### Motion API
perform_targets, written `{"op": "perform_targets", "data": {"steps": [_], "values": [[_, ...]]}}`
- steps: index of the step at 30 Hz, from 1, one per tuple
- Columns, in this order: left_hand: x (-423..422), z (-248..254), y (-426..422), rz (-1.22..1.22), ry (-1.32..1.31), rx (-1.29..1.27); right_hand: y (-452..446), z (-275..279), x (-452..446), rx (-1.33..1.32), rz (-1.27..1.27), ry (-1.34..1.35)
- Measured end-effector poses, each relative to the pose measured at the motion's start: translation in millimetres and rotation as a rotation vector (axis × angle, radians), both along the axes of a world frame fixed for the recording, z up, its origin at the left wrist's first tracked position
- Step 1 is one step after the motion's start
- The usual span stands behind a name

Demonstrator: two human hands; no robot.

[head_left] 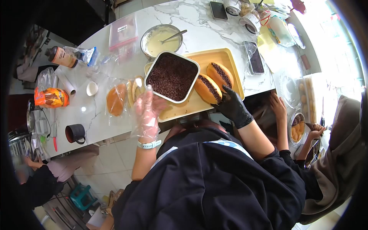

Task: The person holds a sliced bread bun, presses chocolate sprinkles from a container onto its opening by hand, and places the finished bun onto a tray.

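My left hand [148, 111], in a clear plastic glove, is at the lower left corner of a square container [172, 76] full of chocolate sprinkles, fingers apart. My right hand [233, 107], in a black glove, has its fingers at the lower end of a bun [208, 89] with a strip of sprinkles; how firmly it grips cannot be seen. A second filled bun [220, 74] lies just beside it on the yellow tray [230, 57]. Left of the tray, a plain bun [116, 99] rests in clear plastic.
A bowl of cream [161, 40] with a spoon stands behind the container. Phones [254, 57], a dark mug [75, 133], a bottle [61, 57] and an orange packet [51, 97] are on the table. At the right, another person's hands [278, 105] are near a round container of buns [297, 128].
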State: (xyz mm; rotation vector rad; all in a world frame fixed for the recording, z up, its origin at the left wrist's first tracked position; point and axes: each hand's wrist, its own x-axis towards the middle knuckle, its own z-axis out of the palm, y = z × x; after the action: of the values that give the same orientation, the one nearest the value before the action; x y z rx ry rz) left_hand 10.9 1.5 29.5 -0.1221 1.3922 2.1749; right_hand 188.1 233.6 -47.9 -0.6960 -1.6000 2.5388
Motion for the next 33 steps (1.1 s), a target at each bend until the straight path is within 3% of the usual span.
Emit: {"op": "perform_targets", "data": {"steps": [1, 6, 9, 24, 27, 30, 33], "values": [[0.1, 4.2, 4.2, -0.039, 0.005, -0.049, -0.5, 0.2, -1.2, 0.048, 0.006, -0.009], [-1.0, 1.0, 15.0, -0.053, -0.005, -0.055, -12.3, 34.6, -8.2, -0.404, -0.298, -0.142], [-5.4, -8.1, 14.0, -0.056, 0.010, -0.070, -15.0, 43.5, -10.6, -0.503, -0.450, -0.250], [-15.3, 19.9, -1.4, -0.116, 0.157, -0.179, -16.5, 49.2, -6.1, -0.595, -0.462, -0.231], [-22.7, 41.3, -20.5, -0.020, 0.213, -0.240, -21.6, 60.2, -5.9, -0.647, -0.493, -0.196], [-30.7, 57.4, -39.2, 0.104, 0.156, -0.160, 7.6, 5.4, 22.6, -0.803, -0.238, 0.028], [-39.7, 64.2, -73.8, 0.228, 0.142, -0.139, -4.5, 26.0, 23.9, -0.569, -0.471, -0.090]]}}
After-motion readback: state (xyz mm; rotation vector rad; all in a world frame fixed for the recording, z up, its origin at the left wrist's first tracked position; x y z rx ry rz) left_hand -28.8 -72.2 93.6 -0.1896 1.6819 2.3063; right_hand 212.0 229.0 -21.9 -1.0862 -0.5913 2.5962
